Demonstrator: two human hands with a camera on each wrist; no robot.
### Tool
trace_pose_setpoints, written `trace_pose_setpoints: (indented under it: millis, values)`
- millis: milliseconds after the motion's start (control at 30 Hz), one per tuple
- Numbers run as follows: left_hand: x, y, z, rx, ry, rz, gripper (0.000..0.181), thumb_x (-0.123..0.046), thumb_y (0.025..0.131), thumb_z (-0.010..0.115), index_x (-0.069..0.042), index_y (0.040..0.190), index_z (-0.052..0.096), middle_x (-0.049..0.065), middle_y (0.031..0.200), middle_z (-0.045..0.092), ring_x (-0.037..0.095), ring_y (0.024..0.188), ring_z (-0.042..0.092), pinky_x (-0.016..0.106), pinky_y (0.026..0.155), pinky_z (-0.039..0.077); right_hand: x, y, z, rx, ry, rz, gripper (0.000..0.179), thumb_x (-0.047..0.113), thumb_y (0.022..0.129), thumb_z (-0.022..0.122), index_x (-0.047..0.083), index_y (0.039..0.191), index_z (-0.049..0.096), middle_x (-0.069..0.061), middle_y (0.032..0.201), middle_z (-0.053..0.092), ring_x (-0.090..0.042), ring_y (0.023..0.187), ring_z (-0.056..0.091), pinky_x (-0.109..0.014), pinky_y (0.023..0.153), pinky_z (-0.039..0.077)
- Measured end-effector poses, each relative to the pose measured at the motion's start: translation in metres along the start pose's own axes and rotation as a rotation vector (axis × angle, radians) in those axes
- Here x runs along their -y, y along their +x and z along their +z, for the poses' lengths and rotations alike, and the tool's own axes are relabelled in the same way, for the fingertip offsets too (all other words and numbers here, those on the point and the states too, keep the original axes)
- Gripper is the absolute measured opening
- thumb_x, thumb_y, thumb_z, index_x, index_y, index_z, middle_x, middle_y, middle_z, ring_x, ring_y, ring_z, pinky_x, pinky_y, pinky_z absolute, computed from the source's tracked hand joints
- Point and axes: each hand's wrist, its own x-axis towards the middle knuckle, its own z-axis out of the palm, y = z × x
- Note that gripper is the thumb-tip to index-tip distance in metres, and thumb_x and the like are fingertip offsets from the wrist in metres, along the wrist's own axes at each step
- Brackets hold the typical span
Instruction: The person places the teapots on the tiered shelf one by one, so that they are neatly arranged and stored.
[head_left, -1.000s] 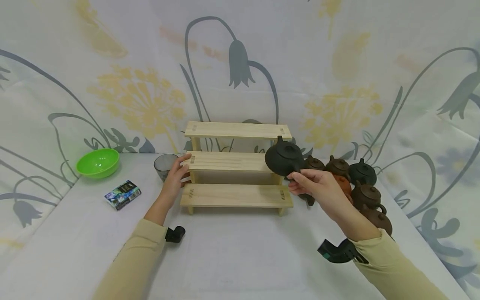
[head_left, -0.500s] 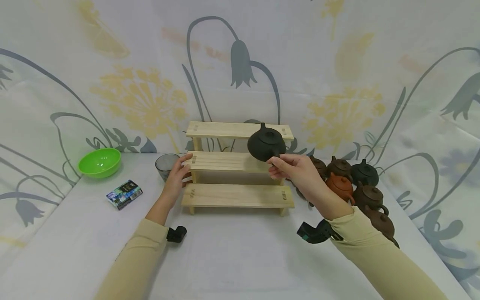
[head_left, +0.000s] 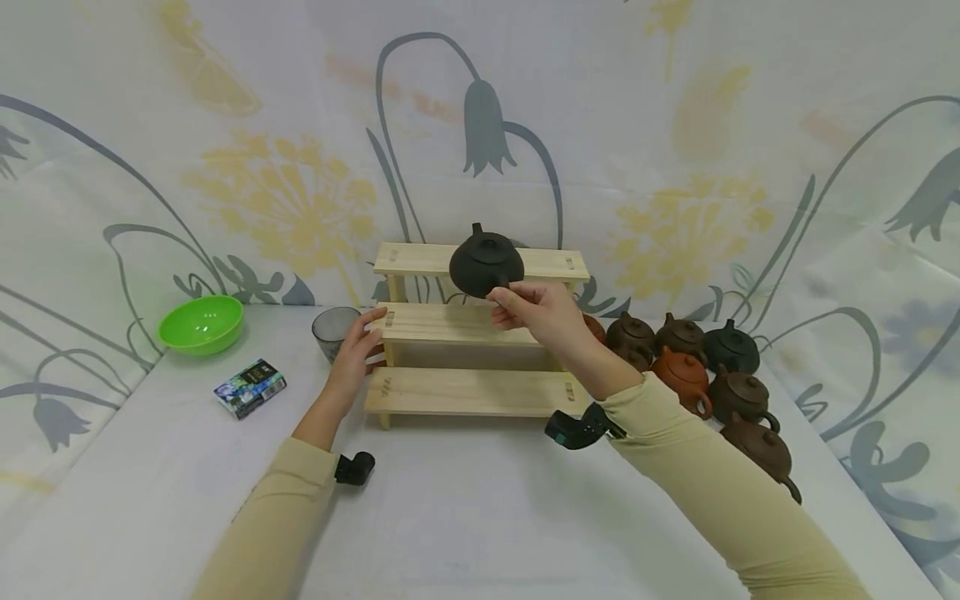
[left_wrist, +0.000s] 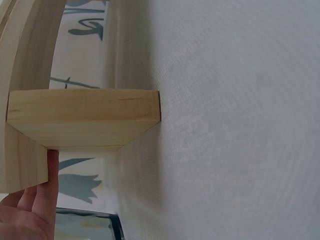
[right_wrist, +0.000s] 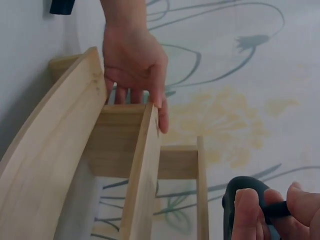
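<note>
My right hand (head_left: 543, 317) pinches a dark teapot (head_left: 483, 262) by the short part that sticks out toward me. The teapot overlaps the top tier of the three-tier wooden display stand (head_left: 465, 392) in the head view. At the lower right of the right wrist view, fingers (right_wrist: 246, 215) wrap round the teapot's dark stub. My left hand (head_left: 352, 354) grips the left end of the stand's middle tier, thumb on top. From the left wrist, its fingers (left_wrist: 47, 195) show beneath the board. A grey glass cup (head_left: 330, 329) stands just behind that hand.
Several brown, red and dark teapots (head_left: 681, 371) cluster on the table right of the stand, partly behind my right forearm. To the left lie a green bowl (head_left: 201, 325) and a small printed box (head_left: 250, 388). A patterned cloth (head_left: 300, 125) hangs behind the table.
My right hand has carried the dark teapot left and upward, from the stand's right end to near the middle of its top tier. The left hand stays on the stand.
</note>
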Motion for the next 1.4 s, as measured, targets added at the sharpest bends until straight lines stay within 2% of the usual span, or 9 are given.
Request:
trace_pose_setpoints:
  millis: [133,333,633,800,933,1133,1400]
  values:
    - [0.0,0.0,-0.001,-0.004,0.003,0.004,0.044,-0.023,0.102,0.031,-0.014,0.145,0.028,0.021,0.135,0.035,0.039,0.12,0.04,0.051,0.096,0.033,0.002,0.012,0.014,0.002,0.003,-0.031,0.029,0.018,0.093,0.058,-0.007,0.104,0.065,-0.017,0.088,0.066,-0.025,0.082,0.066,-0.03,0.077,0.051]
    - [-0.001,0.0,0.0,-0.004,-0.009,-0.003,0.044,-0.022,0.102,0.031,-0.013,0.145,0.029,0.021,0.134,0.035,0.038,0.12,0.041,0.051,0.096,0.033,0.003,0.029,0.033,0.01,0.02,-0.064,0.028,0.017,0.093,0.059,-0.007,0.103,0.066,-0.025,0.092,0.065,-0.032,0.085,0.065,-0.03,0.075,0.052]
    - [0.0,0.001,0.0,-0.006,-0.006,-0.012,0.044,-0.023,0.102,0.031,-0.014,0.145,0.029,0.02,0.135,0.035,0.037,0.12,0.041,0.05,0.096,0.033,0.002,0.052,0.056,-0.027,0.071,-0.041,0.03,0.02,0.092,0.06,-0.008,0.102,0.067,-0.014,0.082,0.066,-0.014,0.071,0.065,-0.027,0.072,0.052]
    - [0.001,0.001,-0.001,-0.007,-0.006,0.002,0.044,-0.024,0.102,0.031,-0.013,0.145,0.029,0.021,0.134,0.035,0.038,0.119,0.041,0.051,0.096,0.034,0.002,0.061,0.068,-0.058,0.081,-0.036,0.029,0.021,0.09,0.062,-0.007,0.099,0.067,-0.019,0.084,0.066,-0.013,0.068,0.065,-0.027,0.07,0.052]
    - [0.0,0.001,-0.001,-0.007,-0.013,0.001,0.044,-0.024,0.102,0.031,-0.013,0.145,0.029,0.021,0.134,0.035,0.038,0.12,0.041,0.051,0.096,0.033,-0.001,0.066,0.076,-0.075,0.067,-0.064,0.026,0.018,0.09,0.063,-0.007,0.092,0.067,-0.016,0.079,0.065,-0.014,0.067,0.064,-0.027,0.069,0.052]
    - [-0.001,0.001,0.0,-0.007,-0.018,-0.001,0.043,-0.022,0.102,0.03,-0.012,0.145,0.029,0.021,0.134,0.035,0.039,0.121,0.04,0.051,0.097,0.032,-0.003,0.069,0.081,-0.067,0.11,-0.114,0.021,0.004,0.089,0.062,-0.01,0.103,0.066,-0.015,0.083,0.064,-0.014,0.071,0.063,-0.027,0.07,0.052]
    - [0.0,0.001,0.0,-0.018,-0.007,-0.002,0.043,-0.022,0.102,0.031,-0.013,0.144,0.031,0.021,0.132,0.037,0.037,0.119,0.042,0.05,0.096,0.034,-0.008,0.067,0.078,-0.034,0.125,-0.125,0.028,0.0,0.087,0.062,-0.008,0.114,0.061,-0.017,0.088,0.064,-0.015,0.074,0.063,-0.029,0.073,0.052]
